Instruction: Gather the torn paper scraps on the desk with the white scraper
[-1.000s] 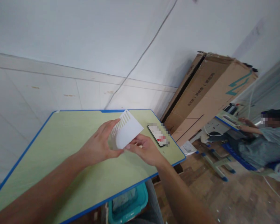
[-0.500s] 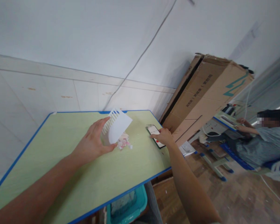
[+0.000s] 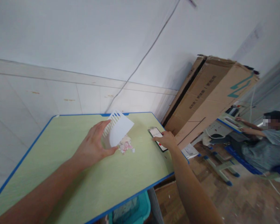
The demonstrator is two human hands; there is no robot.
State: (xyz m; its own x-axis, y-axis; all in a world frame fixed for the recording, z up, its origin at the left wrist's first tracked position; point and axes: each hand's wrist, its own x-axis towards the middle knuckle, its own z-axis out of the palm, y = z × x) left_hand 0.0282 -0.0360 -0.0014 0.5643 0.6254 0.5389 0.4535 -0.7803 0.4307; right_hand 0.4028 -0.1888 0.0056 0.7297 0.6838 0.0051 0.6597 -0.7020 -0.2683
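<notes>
Right hand [image 3: 168, 140] moved onto phone [image 3: 155, 133], grip unclear | left grip [image 3: 91, 146]: slotted holder [image 3: 120, 132] (scraps [image 3: 126, 146] behind)

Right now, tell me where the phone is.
In the head view, the phone lies on the right part of the green table, partly covered by the right hand, between the paper scraps and the tall cardboard box.

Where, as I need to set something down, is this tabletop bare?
Tabletop between the left forearm and blue left edge; also the near stretch between left and right forearm. Crowded, middle to right: left hand holding white slotted piece, paper scraps, right hand on phone.
</notes>
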